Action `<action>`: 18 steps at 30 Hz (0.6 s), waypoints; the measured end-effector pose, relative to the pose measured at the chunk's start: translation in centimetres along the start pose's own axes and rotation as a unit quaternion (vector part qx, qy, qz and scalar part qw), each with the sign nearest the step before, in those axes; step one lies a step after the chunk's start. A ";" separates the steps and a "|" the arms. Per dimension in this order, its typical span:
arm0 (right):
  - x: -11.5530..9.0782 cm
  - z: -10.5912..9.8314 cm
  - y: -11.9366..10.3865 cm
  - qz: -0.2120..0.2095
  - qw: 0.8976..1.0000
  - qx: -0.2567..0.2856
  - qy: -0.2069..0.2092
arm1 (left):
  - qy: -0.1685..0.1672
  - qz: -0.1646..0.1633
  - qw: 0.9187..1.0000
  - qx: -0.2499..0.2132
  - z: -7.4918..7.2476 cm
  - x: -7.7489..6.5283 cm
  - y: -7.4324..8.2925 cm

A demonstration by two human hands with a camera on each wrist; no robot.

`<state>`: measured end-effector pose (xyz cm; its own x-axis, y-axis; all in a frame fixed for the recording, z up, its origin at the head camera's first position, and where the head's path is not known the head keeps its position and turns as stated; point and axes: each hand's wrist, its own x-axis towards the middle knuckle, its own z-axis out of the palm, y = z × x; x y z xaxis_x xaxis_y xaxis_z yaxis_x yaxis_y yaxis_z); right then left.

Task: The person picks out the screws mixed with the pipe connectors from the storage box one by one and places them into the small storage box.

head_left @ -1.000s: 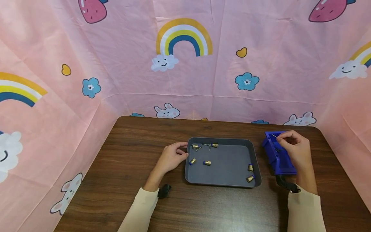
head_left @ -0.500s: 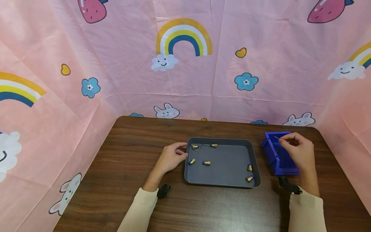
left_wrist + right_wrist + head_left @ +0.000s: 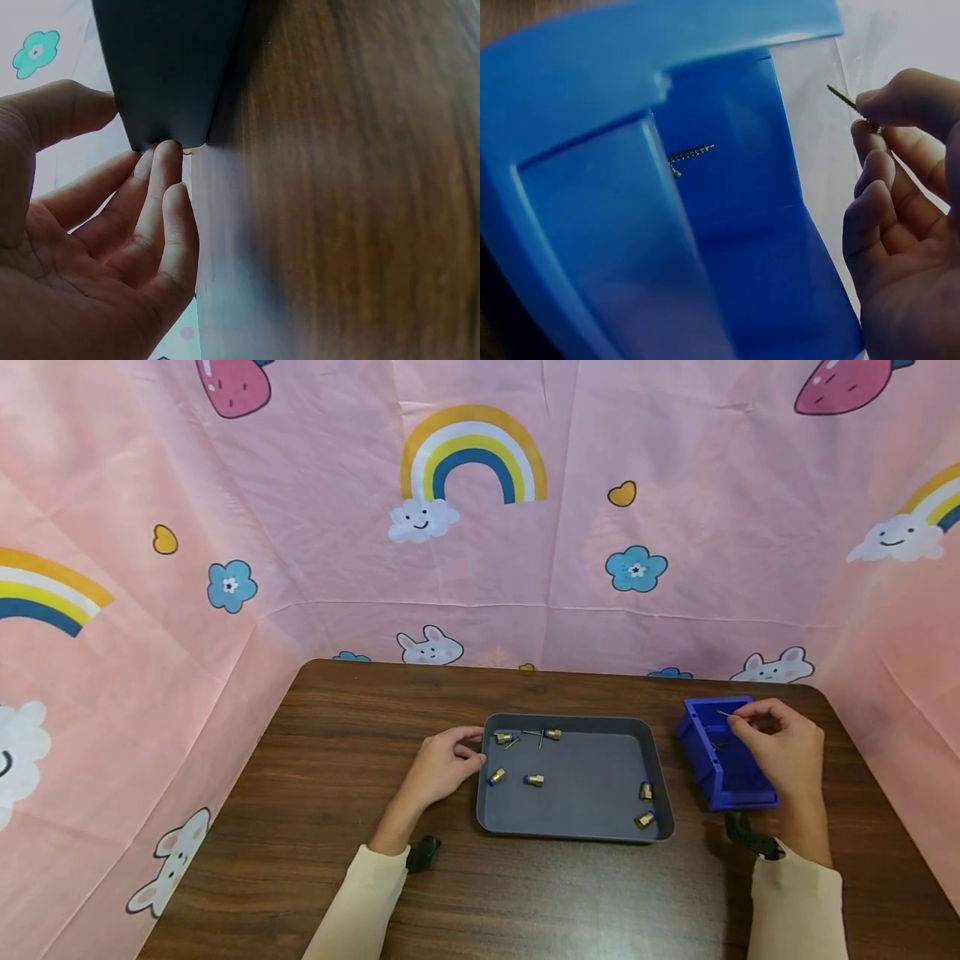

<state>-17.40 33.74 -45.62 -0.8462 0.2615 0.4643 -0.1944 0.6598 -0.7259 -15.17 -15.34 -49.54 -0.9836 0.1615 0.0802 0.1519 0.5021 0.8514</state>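
My right hand (image 3: 783, 752) pinches a small screw (image 3: 841, 97) between thumb and fingertips, its threaded point sticking out. The hand is over the right side of a blue plastic bin (image 3: 701, 756). Inside the bin lie other dark screws (image 3: 692, 154), partly hidden by its wall in the right wrist view. My left hand (image 3: 446, 764) rests its thumb and fingertips on the left end of a grey tray (image 3: 585, 837), near the far corner. In the tray are several brass fittings with blue collars (image 3: 535, 781) and a few thin screws (image 3: 513, 744) near its far-left corner.
The tray and bin stand side by side on a dark wooden table (image 3: 375, 693), with a narrow gap between them. A pink patterned cloth (image 3: 495, 568) rises behind the table and along both sides.
My right hand has moved slightly to the right with the screw still pinched. The bin's near end has shifted a little to the right. My left hand keeps its place at the tray.
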 end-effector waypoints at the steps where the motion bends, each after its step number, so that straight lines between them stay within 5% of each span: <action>1: 0.0 0.0 0.0 -0.002 1.000 -0.001 -0.001 | 0.000 0.000 1.000 0.000 0.0 0.0 0.0; 18: 0.2 0.2 0.2 -0.019 1.000 -0.019 -0.012 | -0.004 0.000 1.000 0.006 -0.2 0.0 0.1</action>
<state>-17.66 33.81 -45.77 -0.8505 0.2180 0.4787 -0.2087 0.6955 -0.6875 -15.14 -15.41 -49.33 -0.9827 0.1687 0.0767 0.1539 0.5127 0.8447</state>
